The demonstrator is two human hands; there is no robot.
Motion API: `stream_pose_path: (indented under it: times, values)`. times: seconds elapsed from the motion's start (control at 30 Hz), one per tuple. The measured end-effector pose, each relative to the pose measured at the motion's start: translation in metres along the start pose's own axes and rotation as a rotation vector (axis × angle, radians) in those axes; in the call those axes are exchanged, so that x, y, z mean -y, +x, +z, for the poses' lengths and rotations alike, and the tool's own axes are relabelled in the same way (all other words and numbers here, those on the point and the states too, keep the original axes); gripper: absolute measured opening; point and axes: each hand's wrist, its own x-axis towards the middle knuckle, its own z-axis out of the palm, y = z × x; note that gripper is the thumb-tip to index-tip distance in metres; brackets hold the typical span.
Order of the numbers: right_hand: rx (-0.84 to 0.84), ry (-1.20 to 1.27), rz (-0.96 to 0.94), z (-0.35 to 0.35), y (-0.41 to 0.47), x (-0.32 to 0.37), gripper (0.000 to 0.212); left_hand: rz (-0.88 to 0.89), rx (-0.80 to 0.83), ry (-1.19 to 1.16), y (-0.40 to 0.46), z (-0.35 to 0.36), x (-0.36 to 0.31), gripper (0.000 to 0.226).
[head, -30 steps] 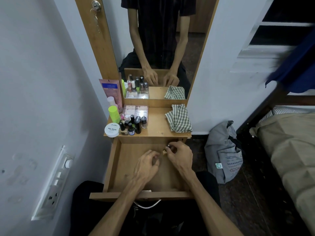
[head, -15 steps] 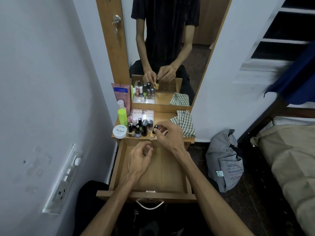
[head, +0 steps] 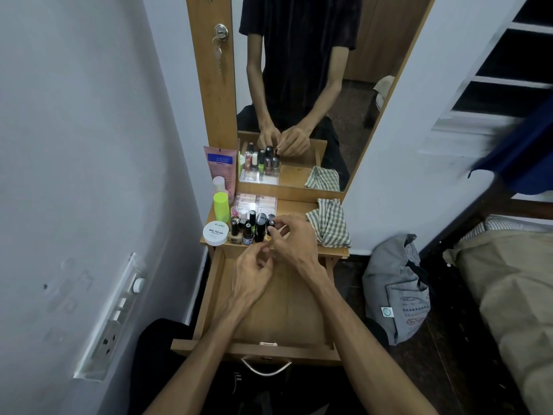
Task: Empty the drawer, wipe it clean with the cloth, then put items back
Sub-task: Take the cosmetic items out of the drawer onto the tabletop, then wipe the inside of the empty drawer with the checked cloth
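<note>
Over the last second our right hand has come up out of the drawer carrying a small dark-capped bottle, and it now holds that bottle at the right edge of the cluster of nail polish bottles on the tabletop. The grip is a fingertip pinch around the bottle; whether the base already rests on the wood we cannot tell. Our left hand has followed, rising from the drawer floor to hover just below the front edge of the tabletop, fingers loosely curled; it looks to hold nothing, though its fingertips are partly hidden. We judge this to be the last item out: the drawer floor that shows around our arms is bare wood, so the emptying step looks all but done and wiping should come next. The drawer itself stands pulled fully open below the tabletop, a shallow light-brown wooden tray with a metal handle on its front. The cloth, a green and white checked piece, lies crumpled at the right end of the tabletop, just beside our right hand and untouched. A white nail polish remover tub sits at the left front corner.
</note>
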Motion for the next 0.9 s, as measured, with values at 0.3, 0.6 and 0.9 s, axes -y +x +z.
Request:
stream_pose_path:
  times: [0.3,0.6,0.9]
  values:
    - [0.013,0.039,0.046,-0.006,-0.006,-0.005,0.034,0.013,-0.005,-0.012,-0.003,0.002,0.004,0.036]
    - [-0.162,-0.009,0.268,-0.045,-0.015,-0.053,0.022,-0.005,0.044,0.0,-0.013,0.032,0.005,0.021]
    - [-0.251,-0.105,0.433,-0.073,-0.003,-0.09,0.043,0.191,0.153,0.133,-0.001,0.07,-0.034,0.032]
